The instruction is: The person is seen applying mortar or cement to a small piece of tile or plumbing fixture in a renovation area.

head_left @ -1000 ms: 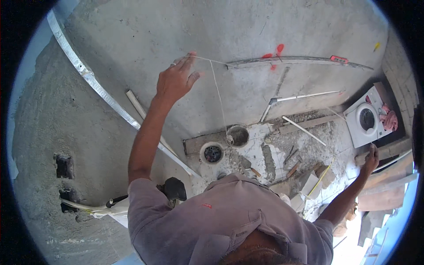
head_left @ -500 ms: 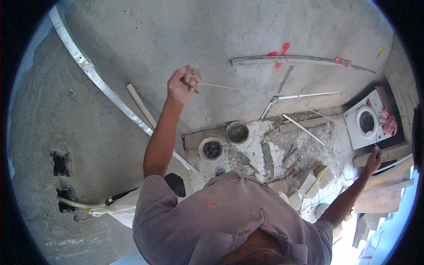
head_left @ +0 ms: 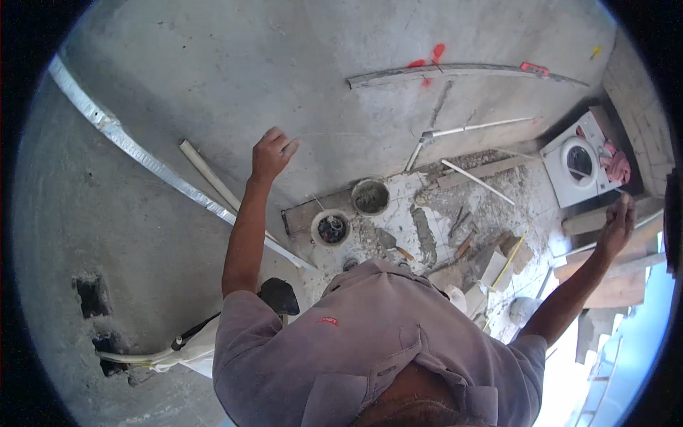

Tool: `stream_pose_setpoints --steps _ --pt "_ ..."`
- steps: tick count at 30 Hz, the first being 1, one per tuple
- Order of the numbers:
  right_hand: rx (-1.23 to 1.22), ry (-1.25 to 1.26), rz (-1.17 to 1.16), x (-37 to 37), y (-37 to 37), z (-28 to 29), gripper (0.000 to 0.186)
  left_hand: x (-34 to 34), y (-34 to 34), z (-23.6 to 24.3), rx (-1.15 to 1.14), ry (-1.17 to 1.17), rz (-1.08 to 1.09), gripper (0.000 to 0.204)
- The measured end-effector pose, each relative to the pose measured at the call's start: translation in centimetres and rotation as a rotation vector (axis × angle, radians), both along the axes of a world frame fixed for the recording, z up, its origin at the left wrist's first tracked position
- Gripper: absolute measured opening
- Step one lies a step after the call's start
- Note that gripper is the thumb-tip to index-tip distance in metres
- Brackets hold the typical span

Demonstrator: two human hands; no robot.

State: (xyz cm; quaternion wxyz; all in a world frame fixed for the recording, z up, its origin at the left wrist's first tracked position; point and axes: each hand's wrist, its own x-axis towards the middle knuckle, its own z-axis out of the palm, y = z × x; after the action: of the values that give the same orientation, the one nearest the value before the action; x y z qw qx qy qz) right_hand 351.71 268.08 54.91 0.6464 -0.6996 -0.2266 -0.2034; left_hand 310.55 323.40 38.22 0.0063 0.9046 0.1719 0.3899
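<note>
Pale string beside the raised left hand, grey wall behind

The string [head_left: 334, 134] is a thin, faint line running roughly level in front of the bare grey wall [head_left: 213, 64], from near the thumb of the left hand [head_left: 272, 154] toward the right, where it fades from sight. That hand is lifted with its fingers bent close together, a narrow shape; whether it pinches the string cannot be told. The right hand [head_left: 620, 219] reaches far out to the other side, fingers drawn in, just below a white front-loading washing machine [head_left: 569, 186] in the view; what it holds, if anything, is too small to make out.

Below the left hand, a short pale strand [head_left: 318, 202] rises from a round bucket [head_left: 314, 228] with dark contents. Next to it stands a second bucket [head_left: 353, 191] filled with grey material. A trowel [head_left: 385, 239] lies near them on the littered floor.

Farther out, a long grey bar [head_left: 462, 70] runs along the wall beside red marks [head_left: 438, 52], with a white pipe [head_left: 478, 129] beneath it. Pink cloth [head_left: 616, 168] rests at the machine, and a silvery metal strip [head_left: 146, 153] slants down on the left.
</note>
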Motion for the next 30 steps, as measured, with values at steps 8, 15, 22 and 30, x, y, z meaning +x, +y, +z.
stream_pose_setpoints --steps 8,15,22,30 --pt "-0.205 -0.157 -0.156 -3.6 2.9 6.0 0.025 -0.2 -2.6 -6.8 -0.611 -0.138 -0.05 0.033" --pt "-0.002 0.168 0.767 -6.6 4.0 8.9 0.054 0.3 -4.6 -19.6 -0.919 0.27 0.065 0.043" --pt "-0.097 0.039 0.857 -10.1 11.5 8.1 0.072 3.3 -7.0 -27.6 -1.093 0.546 -0.034 0.04" --pt "0.147 0.251 1.469 -5.9 12.7 3.4 0.06 4.5 -8.6 -28.2 -1.013 0.478 0.076 0.035"
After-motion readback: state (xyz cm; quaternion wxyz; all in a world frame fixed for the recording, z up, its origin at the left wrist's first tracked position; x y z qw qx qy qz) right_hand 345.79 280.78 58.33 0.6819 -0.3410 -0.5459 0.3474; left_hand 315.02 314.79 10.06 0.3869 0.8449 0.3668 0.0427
